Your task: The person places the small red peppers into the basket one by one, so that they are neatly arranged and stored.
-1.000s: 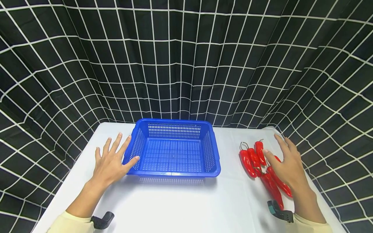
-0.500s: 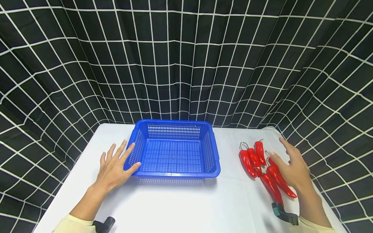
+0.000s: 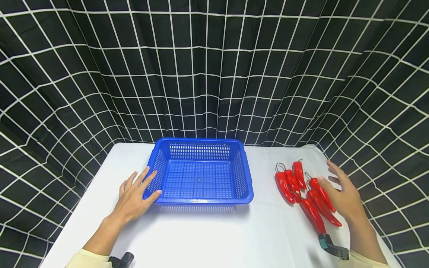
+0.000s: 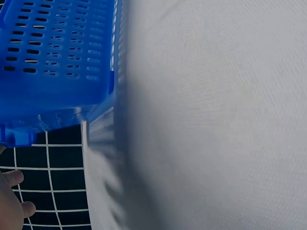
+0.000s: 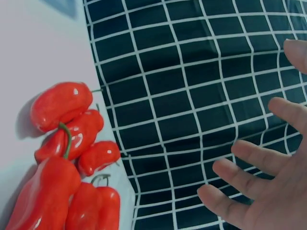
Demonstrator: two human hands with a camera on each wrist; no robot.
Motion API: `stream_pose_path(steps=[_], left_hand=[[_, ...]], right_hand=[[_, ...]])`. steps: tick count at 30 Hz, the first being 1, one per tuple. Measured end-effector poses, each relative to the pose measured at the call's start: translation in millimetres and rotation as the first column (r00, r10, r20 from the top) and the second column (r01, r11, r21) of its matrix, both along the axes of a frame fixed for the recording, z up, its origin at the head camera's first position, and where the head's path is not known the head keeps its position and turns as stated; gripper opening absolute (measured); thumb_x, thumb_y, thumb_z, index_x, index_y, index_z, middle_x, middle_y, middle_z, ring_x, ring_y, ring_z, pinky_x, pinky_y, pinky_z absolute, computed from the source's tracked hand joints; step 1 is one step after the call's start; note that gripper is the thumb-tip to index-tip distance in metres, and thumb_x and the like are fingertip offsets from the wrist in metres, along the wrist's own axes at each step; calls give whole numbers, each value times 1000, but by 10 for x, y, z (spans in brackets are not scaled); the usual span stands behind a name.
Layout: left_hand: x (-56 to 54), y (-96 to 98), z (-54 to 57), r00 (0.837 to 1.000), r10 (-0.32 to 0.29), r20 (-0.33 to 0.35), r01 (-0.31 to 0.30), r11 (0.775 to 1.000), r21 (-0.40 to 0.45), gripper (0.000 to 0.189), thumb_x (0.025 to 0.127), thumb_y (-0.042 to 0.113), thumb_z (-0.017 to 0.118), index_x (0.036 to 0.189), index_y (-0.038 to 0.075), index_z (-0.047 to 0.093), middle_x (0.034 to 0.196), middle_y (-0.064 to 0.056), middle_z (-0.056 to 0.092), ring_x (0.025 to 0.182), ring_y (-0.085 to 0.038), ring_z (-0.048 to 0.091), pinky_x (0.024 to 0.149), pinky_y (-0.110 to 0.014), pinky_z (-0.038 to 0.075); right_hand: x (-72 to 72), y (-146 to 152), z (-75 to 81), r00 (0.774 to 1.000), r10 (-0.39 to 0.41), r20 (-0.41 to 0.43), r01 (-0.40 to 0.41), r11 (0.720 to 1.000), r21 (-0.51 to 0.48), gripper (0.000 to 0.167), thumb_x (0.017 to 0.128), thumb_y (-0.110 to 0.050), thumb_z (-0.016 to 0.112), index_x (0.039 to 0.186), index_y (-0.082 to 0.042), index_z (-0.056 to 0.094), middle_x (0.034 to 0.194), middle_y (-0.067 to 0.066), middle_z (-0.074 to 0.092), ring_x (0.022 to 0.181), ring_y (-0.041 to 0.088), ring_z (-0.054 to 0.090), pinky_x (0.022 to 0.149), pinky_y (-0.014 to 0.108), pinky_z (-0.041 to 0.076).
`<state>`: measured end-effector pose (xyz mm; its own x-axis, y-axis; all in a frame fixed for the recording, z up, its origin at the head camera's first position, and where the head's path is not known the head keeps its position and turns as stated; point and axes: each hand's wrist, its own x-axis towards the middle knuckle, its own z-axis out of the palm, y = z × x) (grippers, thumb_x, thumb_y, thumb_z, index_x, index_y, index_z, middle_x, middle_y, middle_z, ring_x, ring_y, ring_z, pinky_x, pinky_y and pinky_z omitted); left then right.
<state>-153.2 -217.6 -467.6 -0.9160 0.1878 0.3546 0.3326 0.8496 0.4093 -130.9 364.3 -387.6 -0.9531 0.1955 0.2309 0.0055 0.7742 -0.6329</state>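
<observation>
A blue plastic basket [image 3: 201, 201] with slotted sides stands on the white table. My left hand [image 3: 135, 199] is at its left rim, fingers spread and thumb tip over the near left corner. In the left wrist view the basket's wall [image 4: 53, 91] fills the upper left, with a few fingertips [image 4: 14, 178] below it. Several red chili peppers [image 3: 311, 212] with thin green stems lie in a cluster on the right. My right hand [image 3: 346, 195] hovers just right of them, holding nothing. The right wrist view shows its loosely spread fingers [image 5: 261, 158] apart from the peppers [image 5: 62, 103].
The white table [image 3: 218, 238] extends in front of the basket and between it and the peppers. A black curtain [image 3: 204, 74] with a white grid surrounds the table at the back and both sides. Black straps with camera mounts [image 3: 331, 247] sit at both wrists.
My right hand has drawn to the right, uncovering more of the peppers. My left hand has lowered slightly toward the basket's left rim. Basket and peppers stay in place.
</observation>
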Motion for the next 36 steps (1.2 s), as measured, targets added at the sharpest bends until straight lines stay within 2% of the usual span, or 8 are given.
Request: stream_pose_path(steps=[7, 14, 18, 21, 25, 30, 34, 36], left_hand=[[-3, -23, -32, 1000, -20, -5, 20, 999, 26, 64, 89, 48, 62, 140, 11, 50, 154, -12, 31, 137, -48, 19, 101, -68, 13], [6, -27, -51, 1000, -15, -12, 16, 999, 43, 62, 89, 46, 62, 135, 6, 54, 154, -12, 31, 136, -47, 21, 100, -68, 15], [8, -28, -60, 1000, -13, -16, 14, 999, 39, 61, 89, 46, 62, 134, 6, 55, 154, -11, 31, 135, -48, 23, 99, -68, 17], [11, -26, -64, 1000, -14, -13, 14, 999, 43, 60, 89, 46, 63, 133, 6, 56, 154, -10, 30, 135, -48, 23, 98, -68, 18], [11, -20, -63, 1000, -18, -11, 18, 998, 57, 58, 89, 44, 63, 130, 5, 57, 154, -11, 30, 134, -48, 26, 98, -67, 20], [6, -13, -56, 1000, -17, -15, 18, 997, 70, 55, 89, 43, 64, 128, 4, 58, 154, -12, 30, 133, -49, 28, 98, -67, 21], [3, -12, -60, 1000, -17, -12, 18, 997, 76, 55, 89, 42, 64, 128, 4, 58, 154, -12, 30, 134, -46, 29, 98, -66, 22], [7, -13, -67, 1000, -16, -9, 17, 997, 80, 55, 89, 42, 64, 128, 4, 58, 154, -12, 30, 134, -44, 29, 98, -66, 22]], right_hand=[[-35, 143, -54, 999, -21, 29, 22, 999, -32, 74, 95, -37, 58, 155, -17, 19, 144, 33, 33, 119, 58, 40, 77, 71, 41], [-111, 357, -124, 1000, -3, 7, 4, 998, -58, 72, 95, -34, 59, 154, -11, 22, 140, 35, 37, 117, 60, 41, 80, 67, 42], [-150, 474, -179, 1000, 2, 24, 0, 997, -83, 73, 95, -34, 59, 153, -10, 22, 140, 34, 38, 117, 58, 43, 74, 33, 55], [-179, 557, -234, 999, 2, 52, 3, 994, -110, 74, 95, -36, 59, 154, -11, 21, 140, 34, 38, 118, 58, 43, 62, 12, 48], [-207, 647, -315, 995, 3, 98, 12, 988, -152, 76, 95, -40, 58, 154, -12, 20, 140, 36, 36, 119, 59, 39, 61, 18, 52], [-237, 719, -412, 988, 10, 156, 19, 982, -187, 79, 95, -43, 57, 154, -9, 18, 142, 36, 34, 121, 59, 38, 69, 35, 57], [-268, 772, -487, 981, 5, 195, 36, 978, -205, 82, 94, -47, 57, 154, -7, 16, 142, 37, 32, 122, 58, 37, 79, 54, 52], [-286, 807, -527, 977, 7, 215, 42, 974, -225, 84, 94, -48, 56, 154, -8, 15, 142, 37, 31, 122, 57, 38, 81, 57, 50]])
